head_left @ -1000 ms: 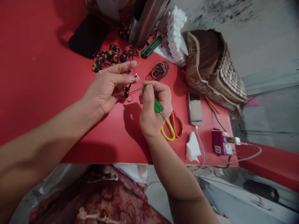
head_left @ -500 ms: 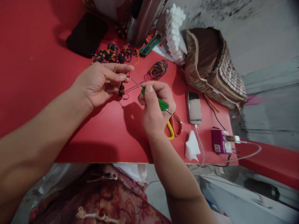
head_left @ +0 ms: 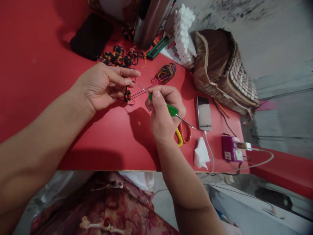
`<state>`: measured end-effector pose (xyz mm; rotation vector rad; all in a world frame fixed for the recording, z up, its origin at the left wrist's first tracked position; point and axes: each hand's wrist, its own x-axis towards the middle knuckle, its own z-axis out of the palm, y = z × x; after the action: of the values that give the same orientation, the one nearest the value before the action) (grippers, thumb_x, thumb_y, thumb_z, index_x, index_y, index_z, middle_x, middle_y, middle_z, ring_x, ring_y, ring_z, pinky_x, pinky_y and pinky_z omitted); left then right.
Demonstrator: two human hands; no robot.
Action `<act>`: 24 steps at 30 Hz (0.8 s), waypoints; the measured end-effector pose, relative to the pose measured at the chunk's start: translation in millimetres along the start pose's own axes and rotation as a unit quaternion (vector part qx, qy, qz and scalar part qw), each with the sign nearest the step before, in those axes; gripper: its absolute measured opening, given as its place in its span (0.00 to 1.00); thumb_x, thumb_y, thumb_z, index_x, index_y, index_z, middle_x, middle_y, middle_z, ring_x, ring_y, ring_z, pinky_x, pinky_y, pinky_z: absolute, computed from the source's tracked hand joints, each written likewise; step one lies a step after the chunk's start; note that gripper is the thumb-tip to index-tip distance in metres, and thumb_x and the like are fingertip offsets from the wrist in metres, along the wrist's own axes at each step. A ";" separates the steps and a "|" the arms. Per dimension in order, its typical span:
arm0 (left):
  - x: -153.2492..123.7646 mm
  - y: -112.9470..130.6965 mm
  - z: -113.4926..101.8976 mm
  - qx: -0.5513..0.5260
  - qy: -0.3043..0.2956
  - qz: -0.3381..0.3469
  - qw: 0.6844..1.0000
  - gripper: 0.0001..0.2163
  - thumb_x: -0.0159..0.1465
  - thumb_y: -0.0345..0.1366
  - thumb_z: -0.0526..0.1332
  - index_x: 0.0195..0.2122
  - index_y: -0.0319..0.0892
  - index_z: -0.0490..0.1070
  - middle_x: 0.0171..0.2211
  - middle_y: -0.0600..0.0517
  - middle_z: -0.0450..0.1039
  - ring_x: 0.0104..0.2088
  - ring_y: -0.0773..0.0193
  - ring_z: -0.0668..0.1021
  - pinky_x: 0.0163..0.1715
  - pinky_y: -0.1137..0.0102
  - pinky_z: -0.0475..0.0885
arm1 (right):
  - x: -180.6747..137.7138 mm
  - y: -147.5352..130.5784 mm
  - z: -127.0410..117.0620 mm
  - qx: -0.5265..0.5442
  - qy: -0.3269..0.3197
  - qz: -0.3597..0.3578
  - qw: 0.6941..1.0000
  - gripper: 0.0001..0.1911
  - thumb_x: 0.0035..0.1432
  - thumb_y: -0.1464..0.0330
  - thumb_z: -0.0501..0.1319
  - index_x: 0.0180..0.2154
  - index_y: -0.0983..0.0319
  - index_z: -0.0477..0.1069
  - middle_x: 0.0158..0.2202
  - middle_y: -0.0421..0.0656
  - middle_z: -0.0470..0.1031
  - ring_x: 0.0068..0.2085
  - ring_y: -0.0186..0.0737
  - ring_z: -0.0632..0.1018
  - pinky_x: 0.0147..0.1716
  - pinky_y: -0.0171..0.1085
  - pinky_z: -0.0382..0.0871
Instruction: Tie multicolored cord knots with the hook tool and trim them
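Between the thumb and fingers of my left hand (head_left: 107, 83) is a small crocheted piece (head_left: 127, 96) of dark, multicoloured yarn, dangling below the fingers. A yellow-orange strand loops over the index finger. My right hand (head_left: 165, 109) grips the green handle of a crochet hook (head_left: 172, 110), whose thin metal tip reaches the yarn at my left fingertips. A second metal end sticks out behind the handle. Loose strands run from the piece toward a yarn ball (head_left: 166, 72) on the table. Scissors (head_left: 179, 135) with yellow and orange handles lie partly hidden under my right hand.
On the red table (head_left: 110, 140) are finished crocheted pieces (head_left: 117, 57), a black pouch-like object (head_left: 91, 37), a green cutter (head_left: 157, 48) and a metal flask (head_left: 150, 24). To the right are a brown bag (head_left: 220, 65), a charging phone (head_left: 203, 113), crumpled tissue (head_left: 201, 153) and a purple socket box (head_left: 231, 148).
My right hand and the crochet hook have shifted very slightly to the right, the hook's rear end swinging a little outward. My left hand stays nearly in place, still holding the yarn piece.
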<state>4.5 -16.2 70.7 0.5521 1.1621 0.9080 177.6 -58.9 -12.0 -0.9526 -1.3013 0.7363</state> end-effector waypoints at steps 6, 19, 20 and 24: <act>4.9 -5.9 0.3 -0.012 -0.027 0.001 1.000 0.13 0.67 0.15 0.64 0.43 0.37 0.83 0.25 0.55 0.76 0.25 0.67 0.73 0.36 0.67 0.72 | 2.5 -0.5 1.0 -0.004 -0.012 0.031 0.999 0.14 0.73 0.45 0.70 0.44 0.46 0.81 0.32 0.40 0.77 0.31 0.48 0.77 0.32 0.49 0.74; 14.8 -38.5 4.7 -0.054 -0.080 0.118 0.988 0.19 0.54 0.29 0.88 0.43 0.48 0.85 0.26 0.57 0.79 0.35 0.57 0.86 0.27 0.70 0.74 | 3.2 0.5 11.4 0.007 0.066 0.060 0.996 0.12 0.74 0.48 0.69 0.44 0.47 0.79 0.29 0.38 0.72 0.30 0.44 0.71 0.30 0.45 0.68; 15.5 -38.8 3.8 -0.049 -0.082 0.123 0.988 0.21 0.53 0.32 0.89 0.43 0.49 0.85 0.27 0.56 0.80 0.37 0.55 0.87 0.27 0.70 0.76 | 3.7 0.1 11.3 0.024 0.068 0.059 0.996 0.10 0.74 0.50 0.70 0.44 0.47 0.80 0.29 0.38 0.72 0.29 0.43 0.71 0.30 0.45 0.67; 18.7 -41.6 1.8 -0.053 -0.087 0.131 0.986 0.19 0.53 0.30 0.88 0.42 0.49 0.85 0.28 0.56 0.82 0.33 0.58 0.87 0.26 0.70 0.77 | 6.1 -0.5 10.3 0.106 0.061 0.059 0.991 0.06 0.72 0.57 0.74 0.40 0.49 0.85 0.28 0.36 0.73 0.28 0.39 0.72 0.29 0.41 0.68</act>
<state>21.6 -22.9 28.9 0.6931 0.8903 1.1169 168.3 -52.1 -8.7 -0.8935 -1.0441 0.8748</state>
